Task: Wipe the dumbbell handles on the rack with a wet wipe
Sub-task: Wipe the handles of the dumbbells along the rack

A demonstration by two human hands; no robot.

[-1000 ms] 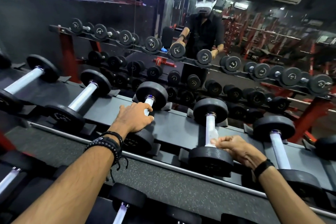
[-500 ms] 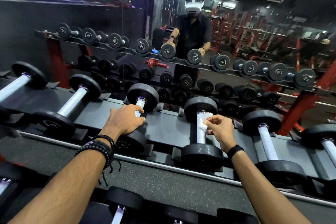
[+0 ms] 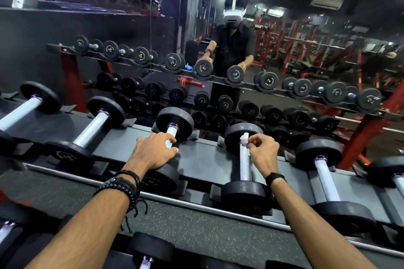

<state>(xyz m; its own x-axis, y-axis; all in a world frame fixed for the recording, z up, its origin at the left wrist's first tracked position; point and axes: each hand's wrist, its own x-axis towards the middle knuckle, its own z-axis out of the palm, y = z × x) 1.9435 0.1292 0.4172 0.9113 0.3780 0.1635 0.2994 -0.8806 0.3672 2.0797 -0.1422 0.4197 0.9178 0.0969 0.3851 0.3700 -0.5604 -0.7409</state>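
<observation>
A crumpled white wet wipe point(image 3: 244, 138) sits at the far end of a knurled silver dumbbell handle point(image 3: 245, 165), pinched between the thumb and fingertips of the right hand point(image 3: 263, 153), whose fingers are curled round it. That handle belongs to a black round-headed dumbbell point(image 3: 244, 196) lying in a cradle on the top tier of the dark grey metal rack point(image 3: 205, 159), a little toward three o'clock from the centre of the view, its far head at twelve o'clock and its near head at six. A black band point(image 3: 276, 178) circles the right wrist.

At nine o'clock from it, the next black dumbbell point(image 3: 175, 123) lies in its own cradle. The left hand point(image 3: 154, 152) is closed over its silver handle point(image 3: 171, 135), fingers wrapped across the top and thumb on the near side, covering all but the far end. Black beaded and corded bracelets point(image 3: 122, 185) sit on the left wrist.

Further toward nine o'clock lie two more dumbbells with pale silver handles point(image 3: 91, 130), untouched; toward three o'clock another dumbbell point(image 3: 323, 172) rests parallel to the rest. A speckled dark shelf strip point(image 3: 196, 225) runs below the top tier, with more dumbbell heads at six o'clock.

Behind the rack, at twelve o'clock, a wall mirror point(image 3: 306, 61) reflects the rack, red gym frames, and a person in a black shirt point(image 3: 232, 48) wearing a white headset.
</observation>
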